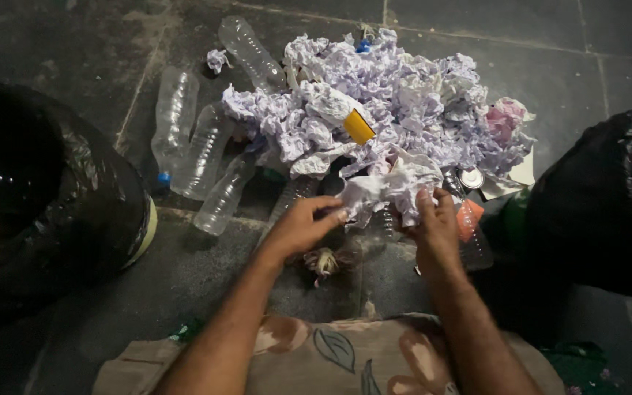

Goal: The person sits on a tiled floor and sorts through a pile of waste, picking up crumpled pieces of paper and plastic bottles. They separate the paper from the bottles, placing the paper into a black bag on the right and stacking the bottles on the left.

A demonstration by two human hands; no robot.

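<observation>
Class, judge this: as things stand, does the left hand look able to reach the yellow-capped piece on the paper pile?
Probably yes. The left hand is at the pile's near edge, and the yellow cap lies exposed on top of the crumpled paper, with nothing covering it.

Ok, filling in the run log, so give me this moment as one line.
left hand: gripping crumpled paper | right hand: gripping same paper | nearby: clear bottles, paper pile, black bags

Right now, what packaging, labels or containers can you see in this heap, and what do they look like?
Clear plastic bottles: left of the heap, lying down, label-free, one blue-capped.
Yellow piece: on top of the crumpled paper, short and cylindrical.
Orange label: on a bottle beside the right hand.
Black bin bags: either side.
No signs or screens.
</observation>
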